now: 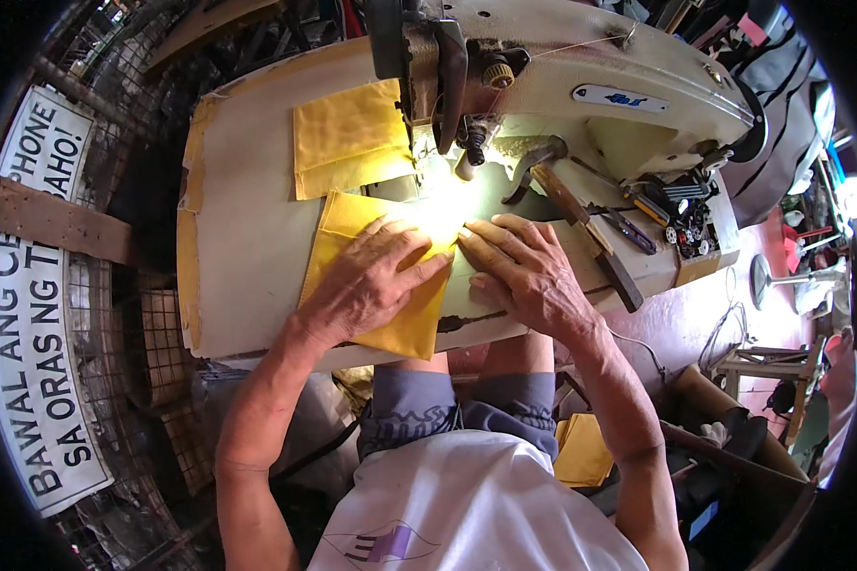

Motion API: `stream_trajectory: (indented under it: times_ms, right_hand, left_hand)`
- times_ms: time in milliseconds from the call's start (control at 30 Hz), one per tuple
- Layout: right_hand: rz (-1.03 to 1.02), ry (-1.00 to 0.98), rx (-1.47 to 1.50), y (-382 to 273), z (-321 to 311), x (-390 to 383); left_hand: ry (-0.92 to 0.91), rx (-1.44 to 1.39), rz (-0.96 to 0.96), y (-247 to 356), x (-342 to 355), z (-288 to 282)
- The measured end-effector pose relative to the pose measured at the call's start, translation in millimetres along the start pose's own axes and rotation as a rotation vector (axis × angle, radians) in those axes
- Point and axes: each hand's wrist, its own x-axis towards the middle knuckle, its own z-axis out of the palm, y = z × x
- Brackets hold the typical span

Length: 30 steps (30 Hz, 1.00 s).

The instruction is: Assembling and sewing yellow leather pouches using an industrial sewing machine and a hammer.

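A yellow fabric piece [400,328] with a folded strip along one side lies on the sewing table, its near end hanging over the front edge. My left hand [376,276] rests flat on it, fingers stretched toward the needle area. At the fabric's right edge, my right hand [528,271] lies palm down with its fingers extended, fingertips close to the edge. The sewing machine [552,67] stands just beyond both hands, and bright lamp glare hides the needle and presser foot. Another yellow fabric piece [348,138] lies flat behind, left of the machine head.
Right of my right hand lie a wooden-handled tool [581,224], scissors [627,228] and a holder with bobbins [686,228]. More yellow pieces [584,449] sit below the table, right of my lap. A wire-mesh panel [90,314] with a white sign [43,419] stands at left.
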Motion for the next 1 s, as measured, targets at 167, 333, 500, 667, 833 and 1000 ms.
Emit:
stream_trajectory:
  times_ms: [167, 333, 500, 667, 833, 1000]
  right_hand:
    - [-0.015, -0.037, -0.034, 0.4, -0.9, 5.8]
    - [0.031, -0.097, -0.018, -1.1, -1.9, 11.0]
    - [0.047, -0.096, -0.009, -1.1, -0.4, 12.6]
    - [0.038, -0.089, -0.030, -0.2, 0.8, 12.4]
    - [0.004, -0.063, -0.048, 2.4, 3.2, 12.7]
    - [-0.004, -0.098, -0.004, 5.0, -1.5, 21.7]
  left_hand:
    - [-0.107, 0.054, -0.079, 8.6, 3.5, -1.4]
    - [-0.051, 0.060, -0.089, 12.4, 2.5, 2.7]
    - [-0.028, 0.036, -0.092, 16.4, 2.3, 3.9]
    - [-0.068, -0.008, -0.113, 15.8, 3.4, 3.7]
    - [-0.068, 0.045, -0.099, 14.9, 6.1, 2.9]
    - [-0.128, -0.045, -0.096, -1.3, 14.3, -4.7]
